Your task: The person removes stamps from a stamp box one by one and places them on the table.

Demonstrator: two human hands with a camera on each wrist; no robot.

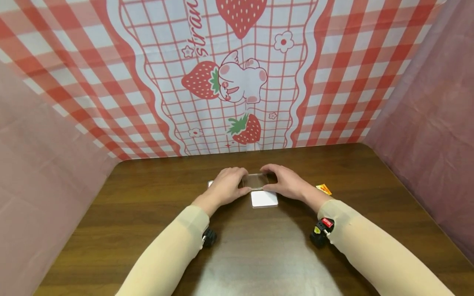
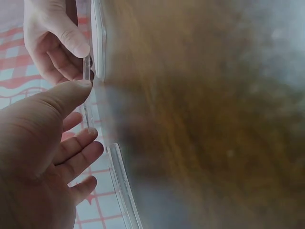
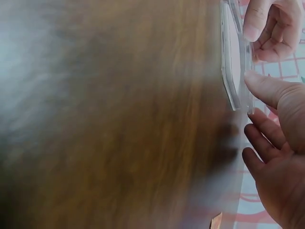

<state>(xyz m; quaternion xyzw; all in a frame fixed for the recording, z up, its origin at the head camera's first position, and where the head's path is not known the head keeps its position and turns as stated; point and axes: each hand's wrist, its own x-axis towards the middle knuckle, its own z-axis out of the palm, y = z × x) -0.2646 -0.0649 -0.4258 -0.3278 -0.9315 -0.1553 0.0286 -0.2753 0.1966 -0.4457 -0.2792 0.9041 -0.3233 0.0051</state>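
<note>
A thin clear plastic panel [image 1: 255,181] is held between my two hands, just above the table. My left hand [image 1: 228,184] pinches its left end, with the thumb on the near edge and the fingers at the far edge. On the opposite end, the thumb and fingers of my right hand [image 1: 286,181] grip the same panel. Seen edge-on in the left wrist view, the panel [image 2: 87,71] looks like a narrow clear strip. Directly in front of it lies a white rectangular piece in a clear case [image 1: 264,199]. That case [image 3: 231,57] shows close to the panel in the right wrist view.
Another clear-edged case [image 2: 124,186] lies beyond my left hand, mostly hidden by it in the head view. A small orange and yellow packet [image 1: 324,189] is right of my right hand. The wooden table [image 1: 259,255] ends at a strawberry-print checked cloth [image 1: 333,82].
</note>
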